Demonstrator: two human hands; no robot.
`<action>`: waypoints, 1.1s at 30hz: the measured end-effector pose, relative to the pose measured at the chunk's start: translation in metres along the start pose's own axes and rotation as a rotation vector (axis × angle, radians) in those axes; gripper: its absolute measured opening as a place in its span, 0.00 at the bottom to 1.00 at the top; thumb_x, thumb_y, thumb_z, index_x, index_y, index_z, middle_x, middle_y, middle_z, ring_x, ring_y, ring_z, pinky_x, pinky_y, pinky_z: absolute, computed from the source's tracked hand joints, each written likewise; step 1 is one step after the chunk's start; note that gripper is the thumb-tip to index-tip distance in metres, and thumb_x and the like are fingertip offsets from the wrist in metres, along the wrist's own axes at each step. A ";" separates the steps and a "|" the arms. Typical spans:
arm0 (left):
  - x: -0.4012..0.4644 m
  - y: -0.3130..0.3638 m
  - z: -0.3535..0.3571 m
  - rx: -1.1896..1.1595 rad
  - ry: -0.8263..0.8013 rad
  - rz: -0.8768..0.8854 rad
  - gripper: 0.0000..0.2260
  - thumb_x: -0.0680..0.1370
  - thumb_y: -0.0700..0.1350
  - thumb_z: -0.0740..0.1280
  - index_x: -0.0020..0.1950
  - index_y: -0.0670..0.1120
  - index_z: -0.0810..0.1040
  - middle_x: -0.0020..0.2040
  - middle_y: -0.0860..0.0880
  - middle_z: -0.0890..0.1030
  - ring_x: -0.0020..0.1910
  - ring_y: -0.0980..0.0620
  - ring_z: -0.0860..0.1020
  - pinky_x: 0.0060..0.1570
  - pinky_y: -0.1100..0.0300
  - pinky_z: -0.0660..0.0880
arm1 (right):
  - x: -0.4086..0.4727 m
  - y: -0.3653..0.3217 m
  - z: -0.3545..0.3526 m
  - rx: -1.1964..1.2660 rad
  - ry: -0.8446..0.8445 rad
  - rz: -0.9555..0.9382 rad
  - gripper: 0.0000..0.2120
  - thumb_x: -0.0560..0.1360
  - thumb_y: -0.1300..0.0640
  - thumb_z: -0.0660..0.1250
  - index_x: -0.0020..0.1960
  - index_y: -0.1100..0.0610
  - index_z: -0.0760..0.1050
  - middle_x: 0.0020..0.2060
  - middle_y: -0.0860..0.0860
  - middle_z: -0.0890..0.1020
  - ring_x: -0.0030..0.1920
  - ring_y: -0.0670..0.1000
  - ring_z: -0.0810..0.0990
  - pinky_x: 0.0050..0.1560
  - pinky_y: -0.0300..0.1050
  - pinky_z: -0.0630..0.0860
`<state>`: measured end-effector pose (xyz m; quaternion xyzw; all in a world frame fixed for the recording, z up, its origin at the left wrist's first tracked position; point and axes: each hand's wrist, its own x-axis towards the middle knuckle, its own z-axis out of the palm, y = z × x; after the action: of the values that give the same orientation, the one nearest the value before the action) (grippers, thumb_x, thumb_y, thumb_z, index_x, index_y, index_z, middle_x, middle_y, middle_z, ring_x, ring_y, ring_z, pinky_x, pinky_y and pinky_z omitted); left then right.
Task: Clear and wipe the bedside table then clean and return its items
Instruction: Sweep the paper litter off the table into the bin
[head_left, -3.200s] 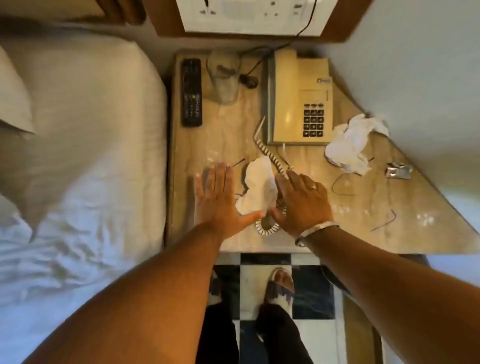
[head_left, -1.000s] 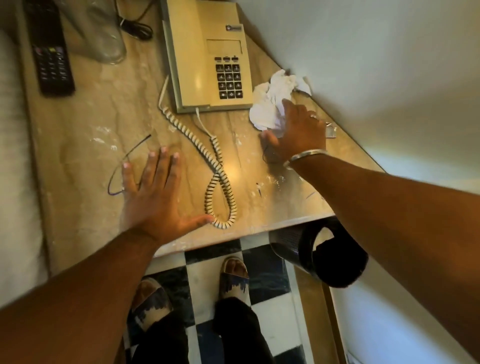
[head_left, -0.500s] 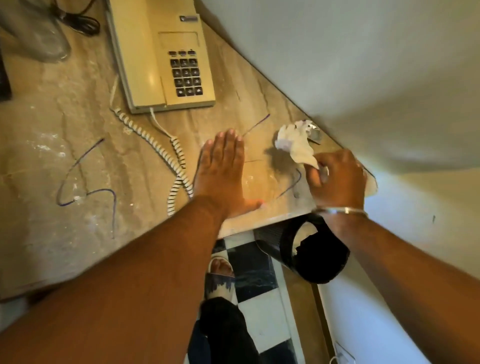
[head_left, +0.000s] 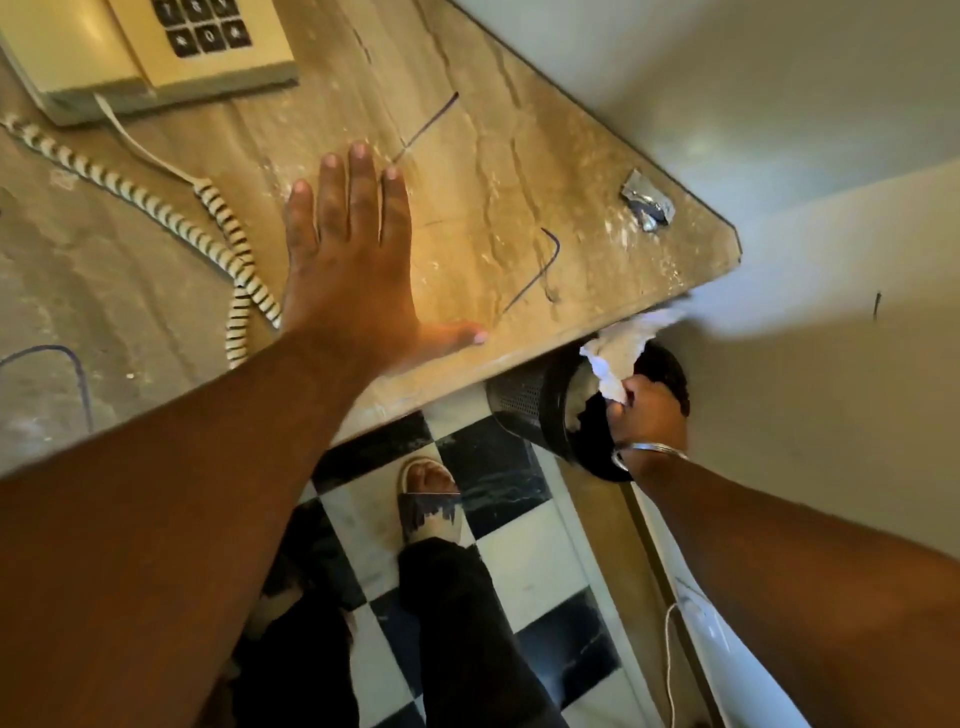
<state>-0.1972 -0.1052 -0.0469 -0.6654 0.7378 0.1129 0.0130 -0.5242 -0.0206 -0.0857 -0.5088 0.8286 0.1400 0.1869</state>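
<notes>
**Tissue over the bin**

We see the dusty table (head_left: 493, 171) filling the upper left, its corner at right centre. Our left hand (head_left: 353, 270) lies flat, fingers spread. Lower right, our right hand (head_left: 647, 415) pinches the tissue (head_left: 618, 353) above the bin (head_left: 556, 410), over checkered floor (head_left: 498, 545).

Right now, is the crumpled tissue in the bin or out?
Out: right hand holds the crumpled tissue above the bin mouth.

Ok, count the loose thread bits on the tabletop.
3 in view: one thread beyond the left hand, one hooked thread right of that hand, one blue loop at the left edge. The arm may hide more.
</notes>
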 end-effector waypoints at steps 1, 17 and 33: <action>0.000 0.000 0.001 0.003 0.001 0.002 0.67 0.58 0.86 0.48 0.81 0.39 0.42 0.81 0.35 0.44 0.80 0.36 0.44 0.77 0.37 0.44 | 0.002 0.004 0.011 -0.002 -0.086 0.077 0.14 0.74 0.55 0.65 0.56 0.61 0.74 0.51 0.64 0.77 0.51 0.65 0.76 0.47 0.53 0.73; 0.001 0.001 -0.007 -0.006 -0.009 -0.012 0.67 0.58 0.87 0.44 0.81 0.39 0.40 0.81 0.35 0.43 0.81 0.37 0.43 0.77 0.37 0.45 | 0.010 -0.063 -0.127 0.304 0.535 -0.298 0.13 0.74 0.52 0.64 0.57 0.51 0.74 0.48 0.51 0.80 0.44 0.52 0.78 0.44 0.45 0.75; -0.001 0.000 0.003 -0.002 0.048 0.001 0.66 0.59 0.87 0.46 0.81 0.39 0.47 0.81 0.35 0.49 0.80 0.36 0.48 0.77 0.37 0.48 | 0.057 -0.111 -0.153 -0.043 0.266 -0.332 0.17 0.71 0.54 0.67 0.59 0.50 0.71 0.49 0.54 0.80 0.49 0.59 0.79 0.48 0.50 0.76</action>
<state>-0.1977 -0.1037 -0.0498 -0.6677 0.7380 0.0977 -0.0056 -0.4741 -0.1796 0.0202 -0.6562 0.7476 0.0568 0.0854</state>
